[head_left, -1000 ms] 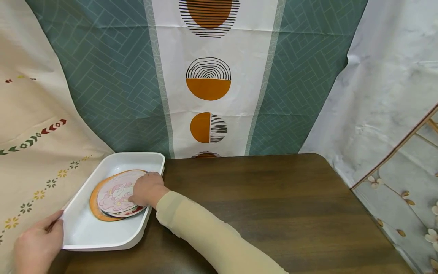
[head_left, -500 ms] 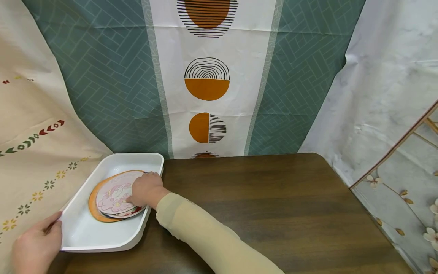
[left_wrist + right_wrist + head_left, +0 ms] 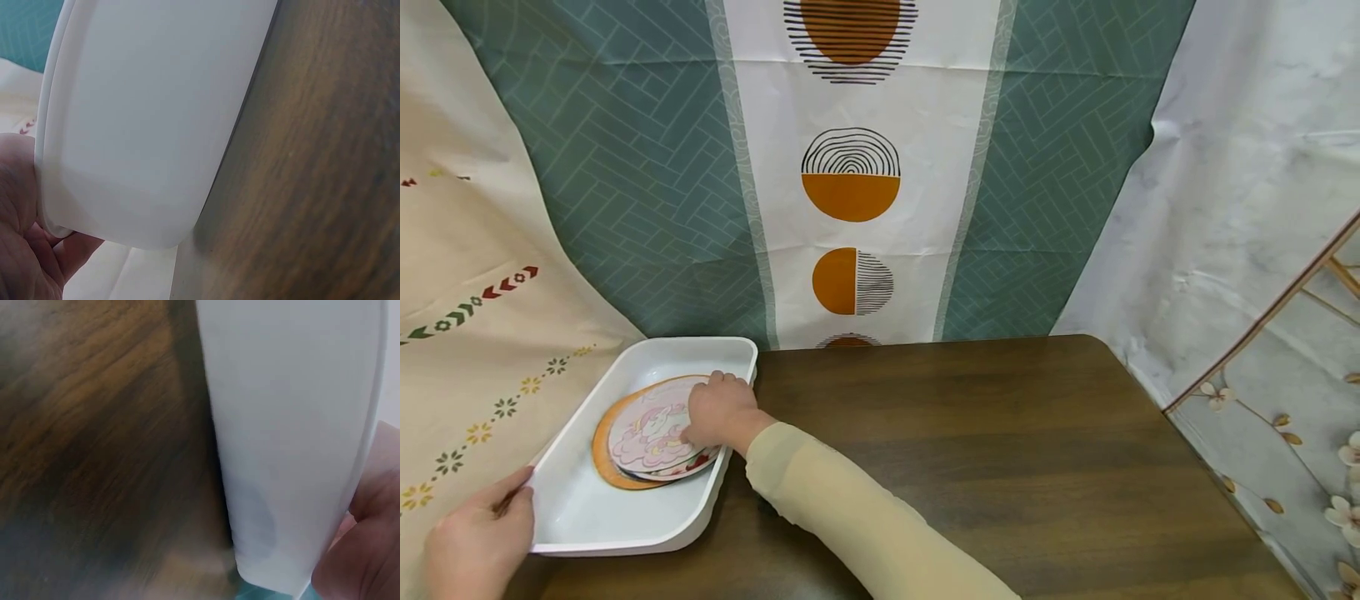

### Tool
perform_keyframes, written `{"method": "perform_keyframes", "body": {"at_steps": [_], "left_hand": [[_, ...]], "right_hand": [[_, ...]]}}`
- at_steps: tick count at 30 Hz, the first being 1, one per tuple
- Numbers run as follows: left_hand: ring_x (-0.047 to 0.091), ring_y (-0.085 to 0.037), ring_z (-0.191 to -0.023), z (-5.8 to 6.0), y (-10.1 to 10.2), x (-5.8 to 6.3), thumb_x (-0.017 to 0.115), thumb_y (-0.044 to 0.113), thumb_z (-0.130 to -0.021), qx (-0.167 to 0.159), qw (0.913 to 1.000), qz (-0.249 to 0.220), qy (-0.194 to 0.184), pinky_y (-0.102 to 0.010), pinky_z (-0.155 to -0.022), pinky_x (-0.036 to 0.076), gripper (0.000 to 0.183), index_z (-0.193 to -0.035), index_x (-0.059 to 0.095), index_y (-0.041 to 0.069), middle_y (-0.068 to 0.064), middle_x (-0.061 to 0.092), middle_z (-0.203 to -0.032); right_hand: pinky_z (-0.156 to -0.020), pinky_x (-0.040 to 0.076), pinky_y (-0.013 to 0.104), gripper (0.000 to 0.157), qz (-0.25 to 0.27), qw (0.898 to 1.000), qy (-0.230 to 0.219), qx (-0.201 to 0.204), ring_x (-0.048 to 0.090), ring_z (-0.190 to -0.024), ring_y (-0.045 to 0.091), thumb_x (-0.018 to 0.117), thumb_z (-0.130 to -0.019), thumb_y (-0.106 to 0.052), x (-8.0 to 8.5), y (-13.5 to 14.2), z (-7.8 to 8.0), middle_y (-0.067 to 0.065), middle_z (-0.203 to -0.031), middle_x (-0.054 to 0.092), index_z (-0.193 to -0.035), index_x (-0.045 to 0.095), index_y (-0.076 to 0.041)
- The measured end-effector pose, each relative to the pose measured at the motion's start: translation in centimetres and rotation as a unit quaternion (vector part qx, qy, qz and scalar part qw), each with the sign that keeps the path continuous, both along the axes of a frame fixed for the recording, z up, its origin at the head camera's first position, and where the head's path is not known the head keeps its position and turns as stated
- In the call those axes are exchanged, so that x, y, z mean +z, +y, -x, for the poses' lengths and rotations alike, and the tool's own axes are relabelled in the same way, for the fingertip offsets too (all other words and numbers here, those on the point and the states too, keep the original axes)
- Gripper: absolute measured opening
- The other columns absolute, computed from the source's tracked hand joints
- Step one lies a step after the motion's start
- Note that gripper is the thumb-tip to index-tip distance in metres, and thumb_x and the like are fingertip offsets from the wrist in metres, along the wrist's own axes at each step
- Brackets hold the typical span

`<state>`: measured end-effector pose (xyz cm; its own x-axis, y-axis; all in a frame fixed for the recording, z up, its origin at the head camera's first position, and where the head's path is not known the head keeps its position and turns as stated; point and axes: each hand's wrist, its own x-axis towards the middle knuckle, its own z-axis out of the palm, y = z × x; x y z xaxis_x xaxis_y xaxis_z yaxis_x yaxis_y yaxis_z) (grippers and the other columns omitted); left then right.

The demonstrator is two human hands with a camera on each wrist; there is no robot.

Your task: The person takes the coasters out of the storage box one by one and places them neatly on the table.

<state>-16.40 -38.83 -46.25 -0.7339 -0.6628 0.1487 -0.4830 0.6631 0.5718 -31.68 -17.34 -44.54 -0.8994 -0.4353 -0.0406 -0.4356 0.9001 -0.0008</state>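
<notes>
Left hand (image 3: pixel 478 529) pinches tray (image 3: pixel 617 521) rim. Right hand (image 3: pixel 722 410) at discs (image 3: pixel 643 437), grip hidden: can't tell. Likely light, stiff; pinch edges.

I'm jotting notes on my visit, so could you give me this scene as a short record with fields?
Container: white tray, on the left part of the dark wooden table
Contents: overlapping flat pieces, a pink disc on top, an orange piece beneath
Left hand: grips the tray's rim
Right hand: at the pink disc's right edge; grip hidden
Backdrop: patterned cloth
</notes>
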Motion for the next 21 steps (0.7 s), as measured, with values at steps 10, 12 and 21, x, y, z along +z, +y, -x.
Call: {"method": "perform_keyframes", "body": {"at_steps": [10, 12, 21], "left_hand": [[0.056, -0.059, -0.138, 0.0, -0.2, -0.5, 0.051, 0.008, -0.11, -0.002, 1.0, 0.009, 0.003, -0.068, -0.112, 0.046, 0.041, -0.147, 0.061, -0.006, -0.032, 0.063, -0.141], [0.056, -0.058, -0.138, 0.1, -0.2, -0.5, 0.051, 0.008, -0.11, -0.001, 0.9999, 0.01, 0.005, -0.068, -0.112, 0.046, 0.042, -0.147, 0.062, -0.006, -0.032, 0.063, -0.141], [0.057, -0.059, -0.137, 0.2, -0.2, -0.5, 0.05, 0.007, -0.11, -0.001, 1.0, 0.007, 0.0, -0.069, -0.11, 0.048, 0.042, -0.148, 0.06, -0.007, -0.033, 0.063, -0.141]], "right_hand": [[-0.079, 0.054, 0.022, 0.041, 0.127, 0.99, -0.02, -0.066, 0.057, -0.087, 0.008, 0.083, -0.095, -0.055, 1.2, 0.1, 0.6, -0.009, -0.104, 0.065, -0.122, 0.076, -0.025], [-0.077, 0.054, 0.022, 0.037, 0.137, 0.988, -0.027, -0.072, 0.057, -0.084, 0.007, 0.083, -0.096, -0.053, 1.4, 0.1, 0.6, -0.011, -0.1, 0.067, -0.119, 0.076, -0.025], [-0.074, 0.053, 0.022, 0.029, 0.145, 0.985, -0.054, -0.072, 0.057, -0.079, 0.005, 0.083, -0.098, -0.052, 1.9, 0.2, 0.7, -0.017, -0.094, 0.072, -0.114, 0.076, -0.03]]}}
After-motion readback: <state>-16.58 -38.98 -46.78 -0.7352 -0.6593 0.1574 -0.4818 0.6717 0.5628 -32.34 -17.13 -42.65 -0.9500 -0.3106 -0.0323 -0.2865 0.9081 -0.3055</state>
